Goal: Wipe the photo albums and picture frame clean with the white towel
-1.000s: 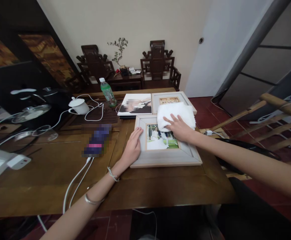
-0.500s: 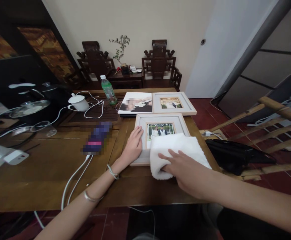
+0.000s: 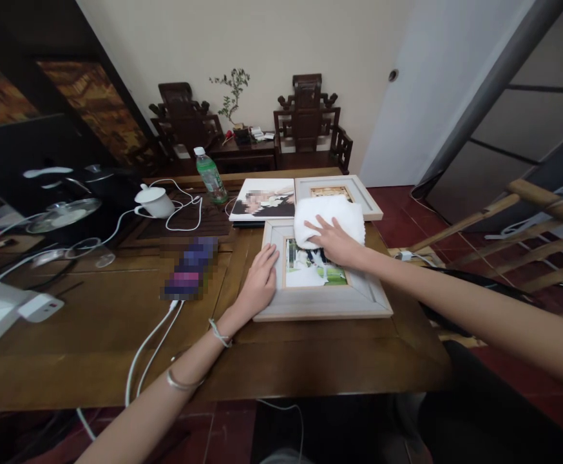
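A light wooden picture frame (image 3: 323, 309) lies flat on the table, with a photo showing in its middle. My left hand (image 3: 258, 283) rests along the frame's left edge, its fingers stretched out flat. Under my right hand (image 3: 332, 240) is a folded white fluffy towel (image 3: 352, 211), pressed against the frame's far side; the fingers are spread on top and the thumb is not clearly seen. The towel covers the top of the photo and overlaps the front of a second picture frame (image 3: 374, 207) behind.
Beside the second frame is a photo book (image 3: 267, 200). Leftward are a green-labelled bottle (image 3: 210, 175), a lidded white cup (image 3: 154, 203), a phone (image 3: 189, 269) with white cables, a pot (image 3: 64, 219) and a power strip (image 3: 40, 308). A wooden chair (image 3: 537, 193) stands right of the table.
My right hand has slid the towel away from me, from the frame's near right corner to its far side, uncovering the lower photo. The left hand stays on the left edge.
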The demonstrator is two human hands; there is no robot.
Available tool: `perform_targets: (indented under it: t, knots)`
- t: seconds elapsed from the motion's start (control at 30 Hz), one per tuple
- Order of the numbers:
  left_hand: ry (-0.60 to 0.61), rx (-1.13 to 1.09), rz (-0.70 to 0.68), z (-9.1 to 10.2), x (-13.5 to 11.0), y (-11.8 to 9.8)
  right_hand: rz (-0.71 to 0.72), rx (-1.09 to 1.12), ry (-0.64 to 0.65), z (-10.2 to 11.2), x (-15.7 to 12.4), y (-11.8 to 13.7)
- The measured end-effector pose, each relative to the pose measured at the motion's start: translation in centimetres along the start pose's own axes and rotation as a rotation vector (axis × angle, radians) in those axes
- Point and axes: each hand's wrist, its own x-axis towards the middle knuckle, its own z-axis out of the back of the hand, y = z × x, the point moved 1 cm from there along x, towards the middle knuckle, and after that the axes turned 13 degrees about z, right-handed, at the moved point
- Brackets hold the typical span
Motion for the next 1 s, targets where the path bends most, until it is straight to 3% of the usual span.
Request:
perform_targets:
  t: [0.17,0.33,0.47,0.57,0.77,0.87,1.0]
  knots:
    - [0.006,0.006,0.004,0.0,0.0,-0.1,0.028,0.087,0.098,0.8,-1.4,4.1]
    - [0.012,0.013,0.002,0.0,0.0,-0.1,0.076,0.284,0.193,4.0,-5.0,8.8]
    - [0.008,-0.005,0.011,0.0,0.0,-0.2,0.103,0.423,0.249,6.3,-7.0,11.2]
    - [0.018,-0.041,0.049,0.3,0.0,-0.7,0.163,0.380,0.249,6.5,-7.0,12.4]
    - [0.037,-0.194,0.200,0.9,-0.2,-2.2,0.250,0.133,0.138,3.7,-3.7,12.0]
    - [0.021,-0.258,0.204,1.0,-0.4,-2.5,0.248,0.022,0.060,2.1,-1.2,10.4]
    - [0.046,-0.259,0.195,0.7,-0.4,-2.2,0.165,-0.093,0.049,1.3,2.3,7.5]
